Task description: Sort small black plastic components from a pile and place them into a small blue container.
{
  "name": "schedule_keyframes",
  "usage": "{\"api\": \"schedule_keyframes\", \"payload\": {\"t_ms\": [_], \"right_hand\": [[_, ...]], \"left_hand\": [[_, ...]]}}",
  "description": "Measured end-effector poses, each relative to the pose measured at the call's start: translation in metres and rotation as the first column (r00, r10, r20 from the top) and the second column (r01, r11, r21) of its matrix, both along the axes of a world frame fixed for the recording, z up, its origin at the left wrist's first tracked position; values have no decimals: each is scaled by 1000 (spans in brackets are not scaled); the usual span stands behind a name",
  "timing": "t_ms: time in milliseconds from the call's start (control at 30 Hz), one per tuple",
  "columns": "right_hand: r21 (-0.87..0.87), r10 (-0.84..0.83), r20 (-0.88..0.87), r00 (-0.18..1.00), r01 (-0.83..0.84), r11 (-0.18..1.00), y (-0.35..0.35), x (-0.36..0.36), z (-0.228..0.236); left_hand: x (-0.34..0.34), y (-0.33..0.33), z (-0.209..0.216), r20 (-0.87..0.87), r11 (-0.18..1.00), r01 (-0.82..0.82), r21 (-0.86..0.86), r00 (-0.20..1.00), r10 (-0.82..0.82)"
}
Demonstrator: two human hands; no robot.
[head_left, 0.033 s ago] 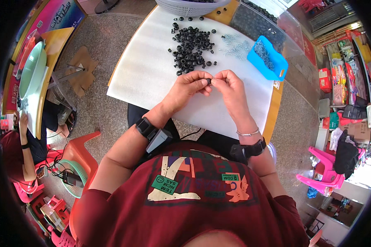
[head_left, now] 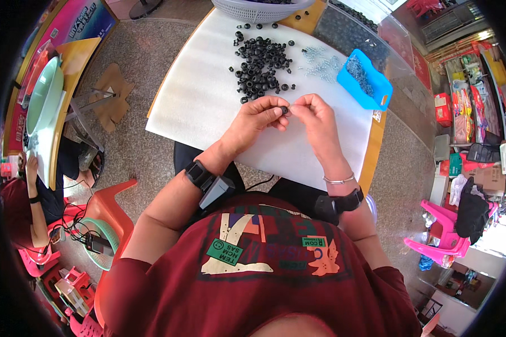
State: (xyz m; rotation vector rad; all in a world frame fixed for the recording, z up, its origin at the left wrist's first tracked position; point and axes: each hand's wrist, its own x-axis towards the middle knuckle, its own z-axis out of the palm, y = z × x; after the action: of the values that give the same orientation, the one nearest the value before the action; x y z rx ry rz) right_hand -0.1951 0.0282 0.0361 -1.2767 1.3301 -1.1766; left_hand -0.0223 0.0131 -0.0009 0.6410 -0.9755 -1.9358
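My left hand (head_left: 257,119) pinches a small round black part (head_left: 284,110) between thumb and fingertips, above the white sheet (head_left: 191,95) on the table. Close against it on the right is my right hand (head_left: 316,119), its thumb and forefinger pressed together at the part's edge. Whatever those right fingertips hold is too small to make out. Just beyond my hands lies a loose pile of black parts (head_left: 258,70), some round, some smaller and knobbed. To its right are scattered small clear pieces (head_left: 319,63). A blue tray (head_left: 381,92) holds more such pieces.
A pale basket (head_left: 253,10) stands at the table's far edge, beside a clear bin of black parts (head_left: 351,36). On the left, another person's hand (head_left: 32,165) rests near a second table with a green basin (head_left: 46,92). An orange chair (head_left: 109,205) is at my left.
My right hand has shifted slightly, its fingertips drawing a little up and away from the black part. The left hand keeps its place and hold.
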Motion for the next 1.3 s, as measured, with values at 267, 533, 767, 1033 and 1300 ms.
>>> {"api": "schedule_keyframes", "payload": {"t_ms": [267,533,767,1033,1300], "right_hand": [[-347,-191,-600,777,-38,937,-48,-7,-22],[-491,-269,-626,732,-103,865,-60,-10,-40],[61,118,41,992,-121,991,-10,-5,17],[-65,138,-71,988,-143,988,3,7,16],[-262,85,-344,935,-182,948,7,10,19]], "left_hand": [[1,-2,-1,-29,1000,16,26,999,-15],[1,-2,-1,-64,998,-5,58,998,9],[2,0,5,-67,995,-27,93,997,34],[5,0,8,-72,998,-4,59,997,9],[5,-1,7,-49,998,5,66,999,-2]]}}
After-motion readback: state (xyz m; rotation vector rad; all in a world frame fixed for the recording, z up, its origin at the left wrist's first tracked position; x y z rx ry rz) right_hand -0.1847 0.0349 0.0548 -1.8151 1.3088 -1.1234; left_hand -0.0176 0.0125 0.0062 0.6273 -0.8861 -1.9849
